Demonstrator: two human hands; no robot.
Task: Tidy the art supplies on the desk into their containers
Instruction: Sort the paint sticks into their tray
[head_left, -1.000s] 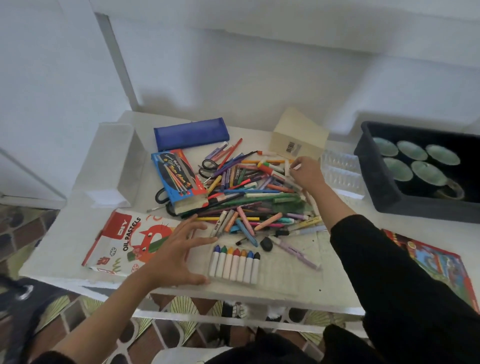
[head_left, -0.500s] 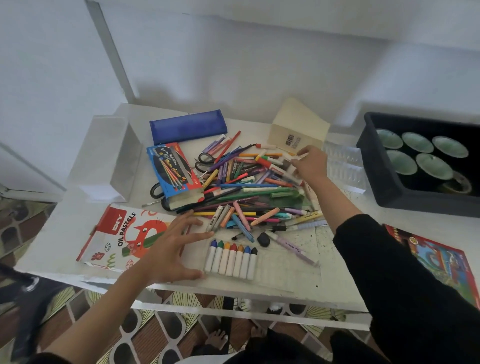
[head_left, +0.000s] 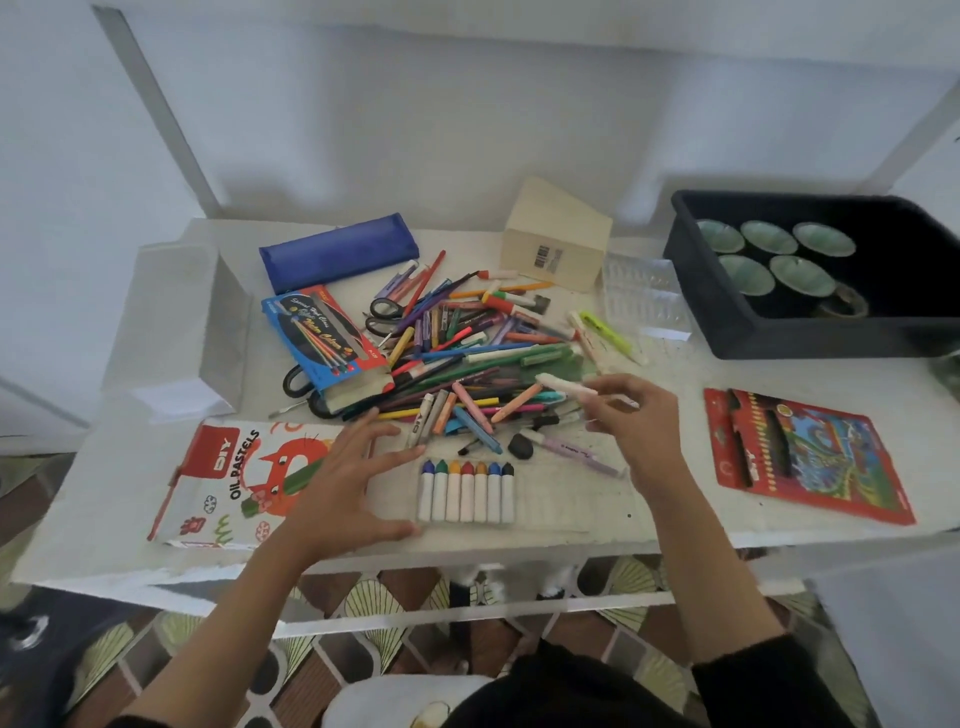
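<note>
A heap of pens, pencils and crayons (head_left: 467, 358) covers the middle of the white desk (head_left: 104, 519). A clear tray (head_left: 545, 514) near the front edge holds a row of several white oil pastels (head_left: 466, 491). My left hand (head_left: 343, 488) rests spread at the tray's left end, over the oil pastels box (head_left: 223, 483). My right hand (head_left: 634, 421) hovers above the heap's right side and pinches a white pastel (head_left: 563, 385) lying level in its fingertips.
A blue pencil case (head_left: 337, 252) and a blue water colour box (head_left: 322, 338) lie at the left of the heap. A cream box (head_left: 556, 234), a clear plastic tray (head_left: 644, 296) and a black bin of green bowls (head_left: 810, 275) stand behind. A red pencil pack (head_left: 805, 452) lies right.
My right hand has drawn back from the far side of the heap toward me, carrying a white pastel. My left hand has stayed by the tray.
</note>
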